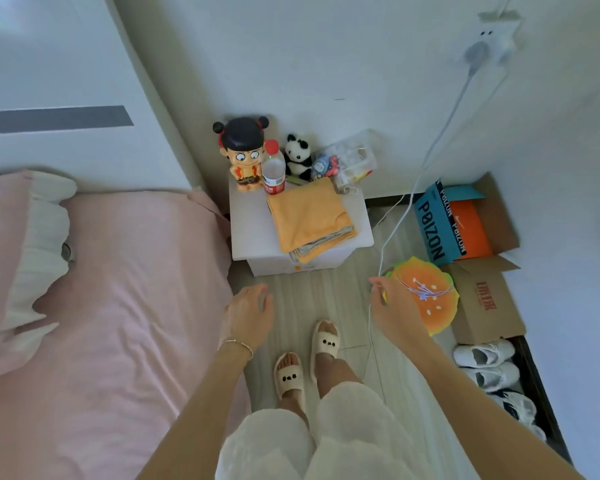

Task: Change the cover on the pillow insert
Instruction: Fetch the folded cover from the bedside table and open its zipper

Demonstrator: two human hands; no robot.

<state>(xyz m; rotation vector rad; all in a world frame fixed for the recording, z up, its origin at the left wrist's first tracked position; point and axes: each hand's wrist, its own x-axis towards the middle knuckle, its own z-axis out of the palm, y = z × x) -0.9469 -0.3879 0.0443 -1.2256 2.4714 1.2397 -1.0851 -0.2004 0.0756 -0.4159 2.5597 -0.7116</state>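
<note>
A home bedroom. A bed (125, 289) in pink sheets sits beside a small white nightstand (253, 233) crowded with toys. Sneakers (485, 355) line the wall.

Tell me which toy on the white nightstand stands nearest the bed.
The big-headed doll with black hair buns, at the nightstand's bed-side corner; the small panda plush sits beyond the red-capped bottle.

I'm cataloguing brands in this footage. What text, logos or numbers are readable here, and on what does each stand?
"POIZON": large dark letters on the blue box, repeated smaller along its edge.
A white swoosh logo, no words: on the orange box inside it.
Red print on the brown cardboard box: too blurred to read.
Red label on the water bottle: print too small to read.
Small orange mark on the white nightstand front: unreadable.
</note>
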